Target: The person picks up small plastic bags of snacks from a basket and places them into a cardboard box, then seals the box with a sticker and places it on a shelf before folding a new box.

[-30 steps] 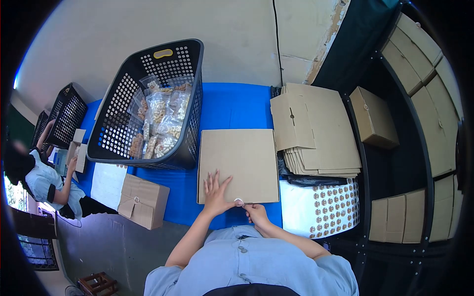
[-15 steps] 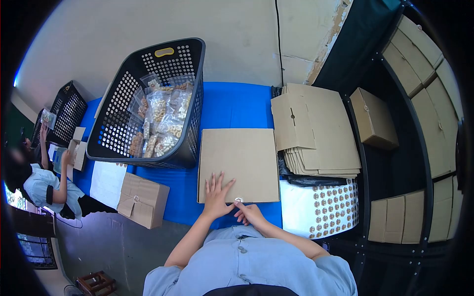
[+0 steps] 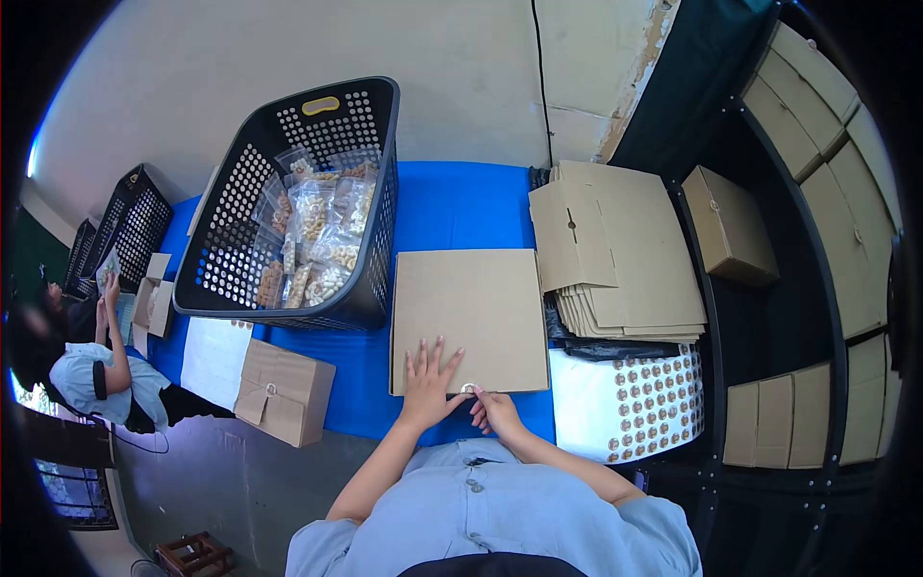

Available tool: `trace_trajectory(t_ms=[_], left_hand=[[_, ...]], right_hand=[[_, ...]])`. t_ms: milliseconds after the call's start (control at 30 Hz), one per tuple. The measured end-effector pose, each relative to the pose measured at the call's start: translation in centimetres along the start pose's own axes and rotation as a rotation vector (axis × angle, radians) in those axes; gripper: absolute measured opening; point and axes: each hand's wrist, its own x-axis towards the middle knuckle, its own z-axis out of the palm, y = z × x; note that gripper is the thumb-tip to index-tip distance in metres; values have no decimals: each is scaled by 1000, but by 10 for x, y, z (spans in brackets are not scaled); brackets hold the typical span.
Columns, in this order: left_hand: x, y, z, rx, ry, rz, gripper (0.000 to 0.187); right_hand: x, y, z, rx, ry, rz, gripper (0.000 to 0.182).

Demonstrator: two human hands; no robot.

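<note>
A closed brown cardboard box lies flat on the blue-covered table in front of me. My left hand rests on its lid near the front edge, fingers spread, with the thumb reaching toward a small round sticker. That sticker sits at the middle of the box's front edge. My right hand is just in front of the edge, its fingers curled and its fingertips pinching at the sticker. Exactly how much of the sticker is stuck down cannot be made out.
A black basket of snack packets stands left; a sealed box lies nearer. On the right are stacked flat cartons, a sticker sheet and a black shelf with boxes. A co-worker works far left.
Both hands stay at the box's front edge, the right fingertips still at the sticker. The view has shifted slightly. At far left, the co-worker's hands now hold up a packet.
</note>
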Motion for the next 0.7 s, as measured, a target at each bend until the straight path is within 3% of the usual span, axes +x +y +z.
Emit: trace_trajectory(t_ms=[200,700], left_hand=[[4,0,5,108,-7,-5,86],[3,-1,6,53,39,7,85]], right_hand=[[3,-12,22,-101,-167,137,74],[12,-6,13,61,-99,104,74]])
